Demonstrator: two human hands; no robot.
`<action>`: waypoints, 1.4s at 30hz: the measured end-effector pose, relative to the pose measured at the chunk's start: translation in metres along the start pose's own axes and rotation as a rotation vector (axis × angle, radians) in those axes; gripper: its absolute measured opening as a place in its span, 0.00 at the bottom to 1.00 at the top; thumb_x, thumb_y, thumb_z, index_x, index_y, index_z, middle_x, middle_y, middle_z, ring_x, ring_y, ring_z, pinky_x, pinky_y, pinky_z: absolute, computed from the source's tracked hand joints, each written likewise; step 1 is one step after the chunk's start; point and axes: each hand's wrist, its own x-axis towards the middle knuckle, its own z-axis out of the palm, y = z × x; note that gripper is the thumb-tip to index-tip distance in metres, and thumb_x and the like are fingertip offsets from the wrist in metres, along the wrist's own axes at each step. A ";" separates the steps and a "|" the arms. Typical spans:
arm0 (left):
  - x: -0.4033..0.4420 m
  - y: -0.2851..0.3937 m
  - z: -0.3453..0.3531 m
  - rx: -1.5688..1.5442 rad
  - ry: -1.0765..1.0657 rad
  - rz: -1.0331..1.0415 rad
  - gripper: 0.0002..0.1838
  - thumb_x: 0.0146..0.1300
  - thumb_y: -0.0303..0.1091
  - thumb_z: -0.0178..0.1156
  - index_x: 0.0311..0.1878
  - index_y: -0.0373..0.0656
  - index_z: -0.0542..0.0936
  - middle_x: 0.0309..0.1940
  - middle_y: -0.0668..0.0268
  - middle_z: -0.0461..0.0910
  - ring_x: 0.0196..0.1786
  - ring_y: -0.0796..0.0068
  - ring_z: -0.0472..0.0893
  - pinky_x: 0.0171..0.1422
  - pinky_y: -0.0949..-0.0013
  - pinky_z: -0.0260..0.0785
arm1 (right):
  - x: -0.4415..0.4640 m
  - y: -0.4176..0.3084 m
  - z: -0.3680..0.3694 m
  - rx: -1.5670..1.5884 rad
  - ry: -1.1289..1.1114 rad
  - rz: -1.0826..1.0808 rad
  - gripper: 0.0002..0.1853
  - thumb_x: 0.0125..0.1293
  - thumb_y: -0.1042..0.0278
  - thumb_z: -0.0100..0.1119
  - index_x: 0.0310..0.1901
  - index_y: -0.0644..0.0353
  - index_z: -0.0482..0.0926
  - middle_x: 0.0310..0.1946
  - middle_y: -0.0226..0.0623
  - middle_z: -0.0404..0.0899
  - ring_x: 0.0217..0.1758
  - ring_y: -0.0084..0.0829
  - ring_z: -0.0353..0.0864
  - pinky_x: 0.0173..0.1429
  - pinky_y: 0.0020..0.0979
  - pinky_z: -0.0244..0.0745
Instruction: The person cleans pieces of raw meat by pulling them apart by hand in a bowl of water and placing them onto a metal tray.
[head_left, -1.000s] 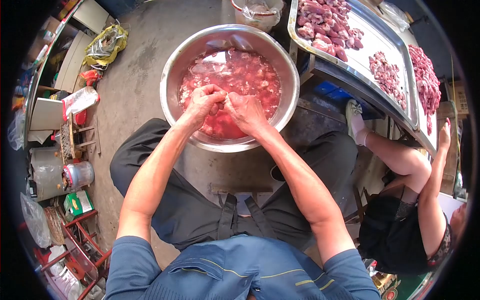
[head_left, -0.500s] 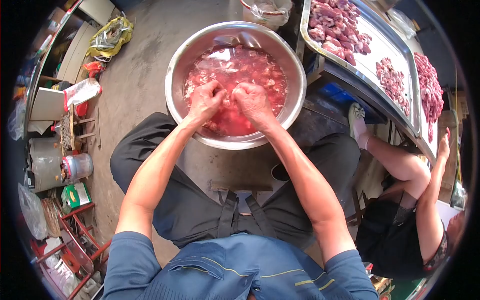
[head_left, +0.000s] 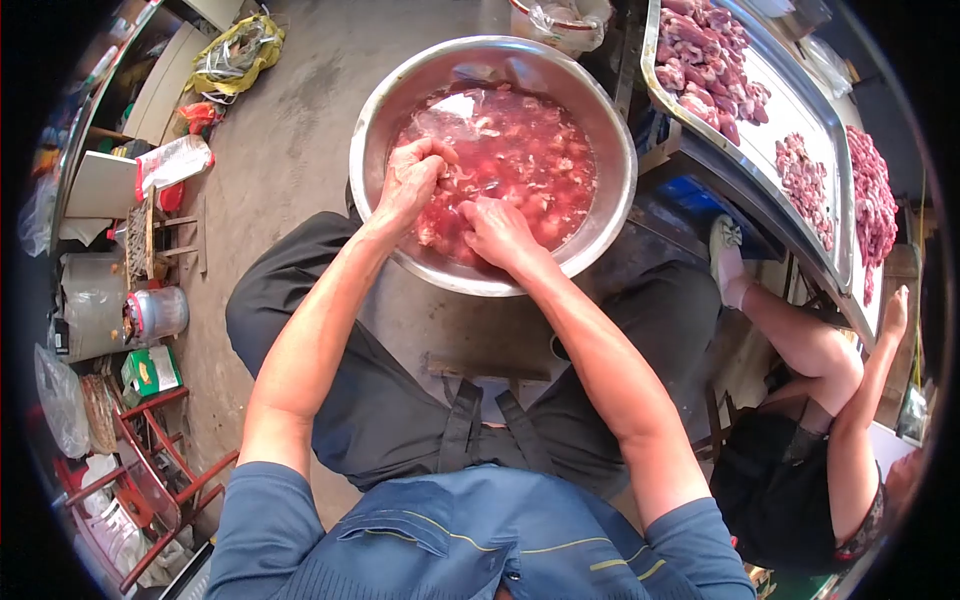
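A large steel basin (head_left: 615, 190) holds red liquid with many pale and red meat pieces (head_left: 530, 150) floating in it. Over its left side, my left hand (head_left: 415, 175) is closed, its fingers curled around something too small to name. My right hand (head_left: 495, 230) is lower, at the near part of the basin, with its fingertips bent down to the surface of the liquid. Whatever lies between the right fingers is hidden. The two hands are apart.
A metal tray (head_left: 760, 155) with meat piles stands on a table at the upper right, more meat (head_left: 870, 200) beyond it. Another person (head_left: 800, 350) sits at the right. A bucket (head_left: 565, 25) stands behind the basin; a red rack (head_left: 150, 480) is lower left.
My hands have drawn apart from where they met above the basin. The right one has moved down to the liquid. The basin and tray appear farther right in the view.
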 end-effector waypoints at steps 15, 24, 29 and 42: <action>-0.010 0.003 0.006 0.083 -0.355 -0.224 0.10 0.63 0.37 0.65 0.40 0.42 0.79 0.30 0.73 0.79 0.31 0.87 0.75 0.34 0.80 0.68 | -0.007 0.011 -0.044 1.139 0.115 0.196 0.11 0.68 0.71 0.53 0.45 0.68 0.80 0.31 0.33 0.81 0.26 0.19 0.78 0.30 0.22 0.76; -0.012 0.008 0.017 0.051 -0.363 -0.194 0.05 0.60 0.31 0.64 0.39 0.43 0.80 0.31 0.71 0.81 0.28 0.87 0.75 0.33 0.82 0.66 | -0.010 0.001 -0.054 0.920 0.259 0.210 0.15 0.68 0.74 0.51 0.54 0.68 0.75 0.35 0.36 0.82 0.27 0.18 0.78 0.31 0.21 0.76; -0.006 0.005 0.016 -0.070 -0.204 -0.232 0.05 0.61 0.33 0.63 0.35 0.44 0.79 0.29 0.71 0.81 0.28 0.87 0.75 0.30 0.83 0.65 | -0.007 0.008 -0.047 0.950 0.273 0.251 0.14 0.66 0.73 0.52 0.51 0.67 0.77 0.32 0.34 0.82 0.27 0.20 0.79 0.33 0.22 0.76; -0.007 0.006 0.016 -0.025 -0.191 -0.207 0.03 0.63 0.33 0.61 0.37 0.46 0.79 0.26 0.76 0.77 0.26 0.88 0.71 0.30 0.82 0.62 | -0.013 -0.008 -0.047 0.318 0.336 -0.031 0.09 0.66 0.66 0.55 0.36 0.64 0.76 0.28 0.50 0.78 0.31 0.46 0.81 0.35 0.42 0.72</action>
